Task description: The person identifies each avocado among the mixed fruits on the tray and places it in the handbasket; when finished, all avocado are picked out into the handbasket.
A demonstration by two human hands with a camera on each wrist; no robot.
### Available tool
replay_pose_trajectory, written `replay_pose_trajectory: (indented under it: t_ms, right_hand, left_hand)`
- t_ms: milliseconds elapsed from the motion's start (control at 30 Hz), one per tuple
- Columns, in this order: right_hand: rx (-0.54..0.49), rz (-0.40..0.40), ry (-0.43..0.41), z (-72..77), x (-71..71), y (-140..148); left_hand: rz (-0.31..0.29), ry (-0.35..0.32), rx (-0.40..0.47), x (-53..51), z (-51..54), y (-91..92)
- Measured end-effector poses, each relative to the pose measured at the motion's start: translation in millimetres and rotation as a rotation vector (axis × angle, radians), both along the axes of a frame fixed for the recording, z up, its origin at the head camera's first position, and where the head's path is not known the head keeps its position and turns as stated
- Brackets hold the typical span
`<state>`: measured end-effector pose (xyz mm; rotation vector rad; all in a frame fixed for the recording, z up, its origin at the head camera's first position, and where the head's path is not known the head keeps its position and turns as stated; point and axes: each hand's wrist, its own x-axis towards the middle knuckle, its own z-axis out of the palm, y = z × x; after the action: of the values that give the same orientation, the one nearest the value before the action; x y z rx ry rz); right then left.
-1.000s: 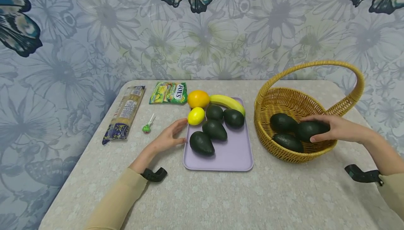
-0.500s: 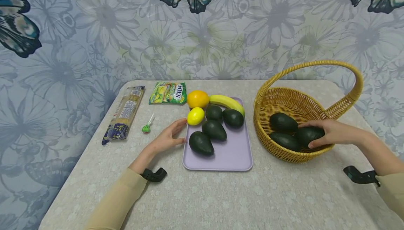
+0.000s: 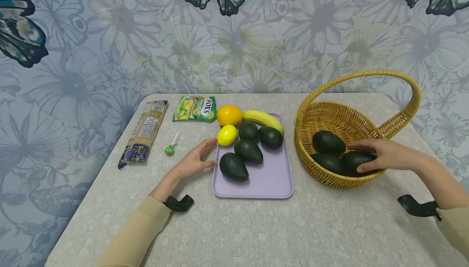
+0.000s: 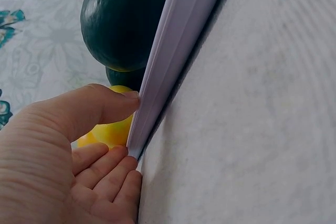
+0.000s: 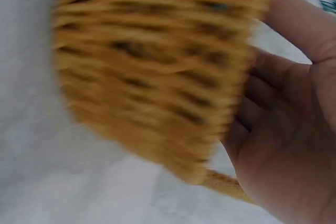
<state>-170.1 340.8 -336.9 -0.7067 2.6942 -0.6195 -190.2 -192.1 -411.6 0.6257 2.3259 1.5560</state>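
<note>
In the head view, a wicker basket stands at the right with two dark green avocados inside. A third avocado lies at its near right side, held by my right hand, thumb on the near side and fingers over the far side. The right wrist view shows this hand reaching over the basket wall, which hides the avocado. My left hand rests at the left edge of the lilac tray. Its thumb and fingertips touch the tray rim in the left wrist view.
Several avocados, a banana, a lemon and an orange-yellow fruit are on or at the tray. Left of it lie a green Fox's candy bag, a lollipop and a long pasta-like packet.
My right hand has lowered the avocado into the basket, moving slightly left and down. The front avocado in the basket has shifted left. The left hand has stayed in place.
</note>
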Motion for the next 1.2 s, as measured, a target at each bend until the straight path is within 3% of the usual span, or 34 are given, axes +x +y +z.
replay_pose_trajectory:
  t_ms: [167, 367, 533, 667, 800, 933, 1100, 1200]
  right_hand:
    - [-0.097, -0.063, 0.128, 20.3, 19.3, -15]
    - [-0.454, 0.079, 0.291, 28.1, 38.9, -68]
    - [-0.749, 0.150, 0.237, 10.8, 36.3, -127]
    - [-0.885, 0.141, 0.144, -13.2, 29.6, -177]
    - [-0.918, 0.123, 0.051, -35.1, 23.8, -219]
    - [-0.865, 0.054, -0.052, -50.4, 21.4, -249]
    - [-0.799, -0.015, -0.159, -48.4, 28.8, -271]
    - [-0.771, -0.013, -0.142, -56.6, 27.0, -276]
  left_hand:
    - [0.003, -0.009, -0.008, -0.1, -0.4, -0.3]
    - [-0.002, -0.021, -0.008, -1.8, 0.0, -0.2]
    - [0.000, -0.016, -0.010, -2.7, -1.1, -1.4]
    - [-0.005, -0.007, -0.008, -2.4, -1.3, -1.9]
    - [-0.010, 0.001, -0.002, -1.5, -0.4, -1.2]
    - [-0.010, 0.002, 0.003, -0.7, 0.6, -0.5]
    - [-0.006, 0.004, -0.012, 0.4, 1.0, -0.8]
    - [-0.004, 0.002, -0.019, -3.8, -5.9, -2.8]
